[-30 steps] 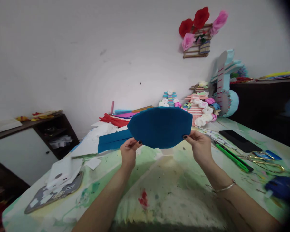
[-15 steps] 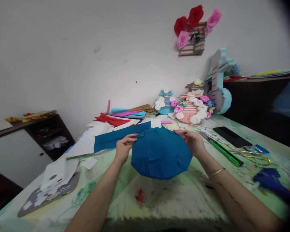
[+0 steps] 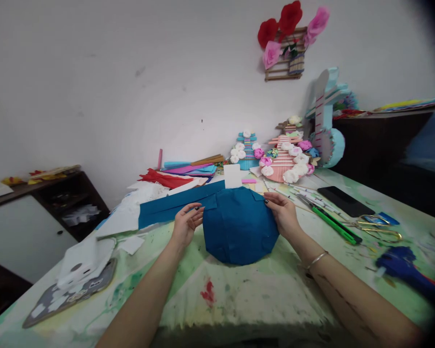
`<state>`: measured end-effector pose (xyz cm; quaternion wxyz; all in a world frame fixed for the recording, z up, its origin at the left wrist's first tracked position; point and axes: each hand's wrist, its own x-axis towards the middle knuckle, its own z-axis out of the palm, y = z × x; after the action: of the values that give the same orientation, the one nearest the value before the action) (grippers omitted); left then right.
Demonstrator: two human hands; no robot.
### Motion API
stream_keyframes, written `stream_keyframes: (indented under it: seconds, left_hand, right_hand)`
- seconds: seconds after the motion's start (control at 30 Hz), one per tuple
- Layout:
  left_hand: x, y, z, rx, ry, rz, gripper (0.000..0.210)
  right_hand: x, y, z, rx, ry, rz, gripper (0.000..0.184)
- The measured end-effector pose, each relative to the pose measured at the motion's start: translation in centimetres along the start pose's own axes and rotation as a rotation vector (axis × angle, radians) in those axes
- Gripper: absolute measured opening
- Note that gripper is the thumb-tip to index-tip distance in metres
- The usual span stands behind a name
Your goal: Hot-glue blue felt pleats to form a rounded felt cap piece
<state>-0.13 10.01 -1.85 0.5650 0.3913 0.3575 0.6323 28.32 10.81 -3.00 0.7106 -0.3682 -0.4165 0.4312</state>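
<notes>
Fingers (image 3: pixel 195 212) of the left hand (image 3: pixel 185 224) pinch the blue paper disc (image 3: pixel 239 226) at its upper left edge — right hand (image 3: pixel 283 212) pinches the upper right. Disc lies flat on the paint-stained desk (image 3: pixel 246 295), green pens (image 3: pixel 335 224) just beside.

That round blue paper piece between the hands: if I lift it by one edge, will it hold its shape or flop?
The blue paper piece looks thin and creased, so it would probably sag if lifted by one edge. Both the left hand and the right hand hold its sides, suggesting it needs two-point support. It seems light and should slide easily on the table.
</notes>
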Motion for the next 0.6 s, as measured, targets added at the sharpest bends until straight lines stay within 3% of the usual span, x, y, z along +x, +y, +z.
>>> stream_keyframes:
  seconds: [0.33,0.6]
  left_hand:
    - [-0.2,-0.8,0.5,-0.013,-0.013,-0.060,0.041]
    - [-0.2,-1.0,0.6,0.044,0.007,-0.066,0.045]
  right_hand:
    - [-0.4,-0.7,0.1,0.014,0.049,0.145,0.033]
    - [-0.4,-0.4,0.3,0.000,0.027,0.222,0.022]
